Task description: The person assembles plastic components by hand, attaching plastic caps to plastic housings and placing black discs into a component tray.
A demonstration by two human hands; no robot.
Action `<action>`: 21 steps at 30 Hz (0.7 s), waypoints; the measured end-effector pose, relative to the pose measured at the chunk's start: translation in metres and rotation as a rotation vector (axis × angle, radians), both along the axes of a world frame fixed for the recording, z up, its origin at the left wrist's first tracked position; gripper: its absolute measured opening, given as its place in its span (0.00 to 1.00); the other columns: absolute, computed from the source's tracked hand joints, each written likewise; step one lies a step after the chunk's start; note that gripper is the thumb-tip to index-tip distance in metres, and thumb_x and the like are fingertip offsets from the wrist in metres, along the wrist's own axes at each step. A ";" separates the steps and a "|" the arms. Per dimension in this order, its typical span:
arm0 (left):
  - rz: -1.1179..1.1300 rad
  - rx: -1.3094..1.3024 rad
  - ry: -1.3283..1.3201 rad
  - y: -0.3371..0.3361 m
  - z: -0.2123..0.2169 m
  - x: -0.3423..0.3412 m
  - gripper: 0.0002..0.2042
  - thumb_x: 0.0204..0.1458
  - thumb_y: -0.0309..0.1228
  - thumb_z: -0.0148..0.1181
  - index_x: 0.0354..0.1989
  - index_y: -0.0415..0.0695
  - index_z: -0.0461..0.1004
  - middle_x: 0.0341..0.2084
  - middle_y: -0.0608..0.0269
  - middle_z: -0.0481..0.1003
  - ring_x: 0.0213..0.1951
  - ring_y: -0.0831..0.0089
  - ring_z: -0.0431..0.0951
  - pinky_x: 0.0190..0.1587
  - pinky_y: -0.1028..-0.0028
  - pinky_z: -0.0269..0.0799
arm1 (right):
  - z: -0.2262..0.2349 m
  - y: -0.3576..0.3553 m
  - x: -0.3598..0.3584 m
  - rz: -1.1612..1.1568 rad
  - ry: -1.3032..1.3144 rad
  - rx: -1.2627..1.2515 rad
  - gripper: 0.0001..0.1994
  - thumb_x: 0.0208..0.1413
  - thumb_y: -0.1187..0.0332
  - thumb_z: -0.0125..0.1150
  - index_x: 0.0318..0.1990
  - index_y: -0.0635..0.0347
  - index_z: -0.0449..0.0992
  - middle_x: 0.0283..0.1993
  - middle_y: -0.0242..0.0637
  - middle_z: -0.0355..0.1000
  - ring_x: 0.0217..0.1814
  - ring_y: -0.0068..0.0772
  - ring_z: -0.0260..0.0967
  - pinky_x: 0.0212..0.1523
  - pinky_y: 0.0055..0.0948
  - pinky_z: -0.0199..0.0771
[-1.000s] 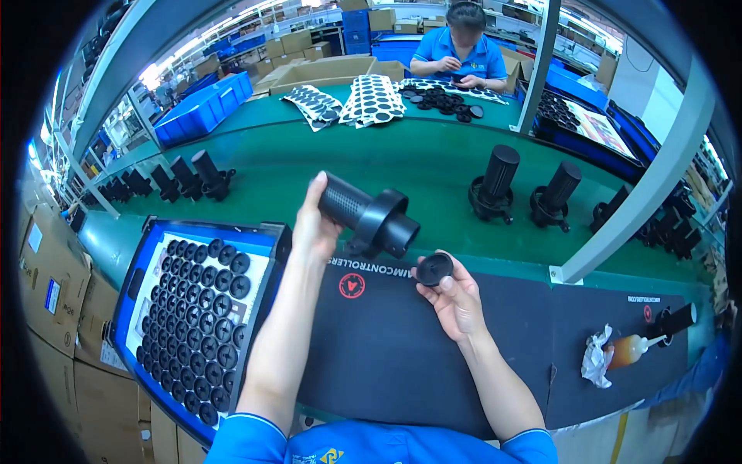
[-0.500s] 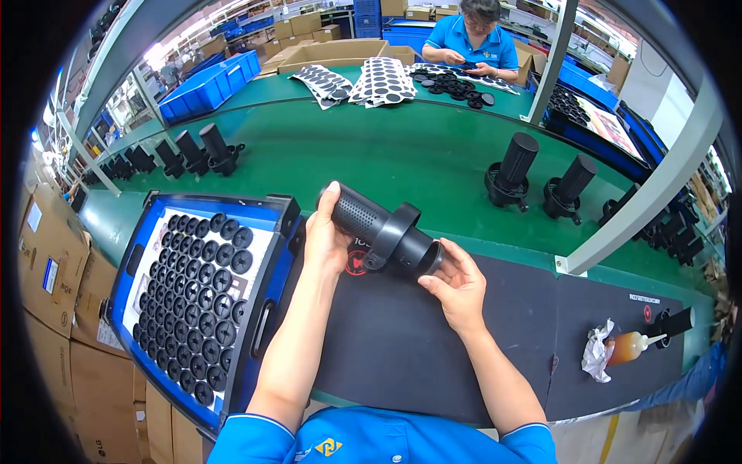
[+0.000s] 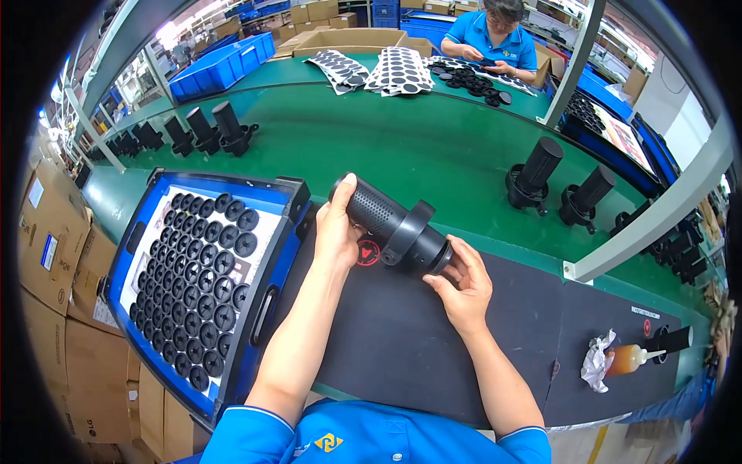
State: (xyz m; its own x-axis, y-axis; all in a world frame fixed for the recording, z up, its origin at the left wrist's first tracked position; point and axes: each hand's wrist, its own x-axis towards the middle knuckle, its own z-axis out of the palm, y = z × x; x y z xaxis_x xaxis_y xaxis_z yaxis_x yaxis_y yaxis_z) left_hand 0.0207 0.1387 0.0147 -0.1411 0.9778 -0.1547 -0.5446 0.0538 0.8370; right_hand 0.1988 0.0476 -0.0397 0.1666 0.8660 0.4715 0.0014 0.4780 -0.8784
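A black cylinder (image 3: pixel 376 210) with a perforated sleeve lies tilted across both hands, above the dark mat. Round its middle sits a wide black ring collar (image 3: pixel 410 233) with a small lug. My left hand (image 3: pixel 338 233) is wrapped round the upper left, perforated end, thumb on top. At the lower right end, my right hand (image 3: pixel 466 288) pinches the rim between thumb and fingers. A darker stepped edge shows at that end; whether it is a separate cap I cannot tell.
Left of me stands a blue tray (image 3: pixel 283 226) of black discs (image 3: pixel 207 254). Similar upright cylinders (image 3: pixel 541 164) stand on the green table (image 3: pixel 348 143). A bottle of amber liquid (image 3: pixel 627 359) lies by crumpled tissue (image 3: pixel 597 362) at right. A co-worker (image 3: pixel 495 46) handles parts opposite; a metal post (image 3: pixel 653 220) rises at right.
The surroundings have shifted slightly in the picture as my head turned. Both hands still hold the cylinder, and my right thumb and fingers sit a little differently round its lower end.
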 end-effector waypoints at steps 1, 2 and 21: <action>0.005 -0.003 -0.002 -0.001 -0.001 0.001 0.22 0.46 0.46 0.61 0.38 0.39 0.67 0.28 0.63 0.68 0.30 0.73 0.72 0.36 0.72 0.70 | -0.001 0.000 -0.001 0.005 -0.002 -0.003 0.33 0.36 0.86 0.64 0.55 0.64 0.63 0.58 0.44 0.60 0.53 0.37 0.65 0.48 0.27 0.72; 0.014 0.001 -0.003 -0.002 -0.002 0.003 0.22 0.46 0.46 0.60 0.37 0.39 0.67 0.28 0.63 0.68 0.30 0.74 0.72 0.35 0.73 0.70 | -0.002 -0.001 -0.001 -0.033 -0.074 0.038 0.33 0.35 0.86 0.65 0.54 0.64 0.63 0.58 0.44 0.60 0.53 0.37 0.65 0.48 0.28 0.72; 0.457 0.787 0.527 -0.048 0.094 -0.019 0.20 0.41 0.33 0.64 0.41 0.37 0.65 0.28 0.59 0.72 0.27 0.74 0.72 0.32 0.77 0.69 | -0.004 0.019 0.042 -0.164 0.228 -0.136 0.41 0.42 0.78 0.64 0.64 0.62 0.47 0.61 0.48 0.55 0.57 0.41 0.61 0.54 0.30 0.65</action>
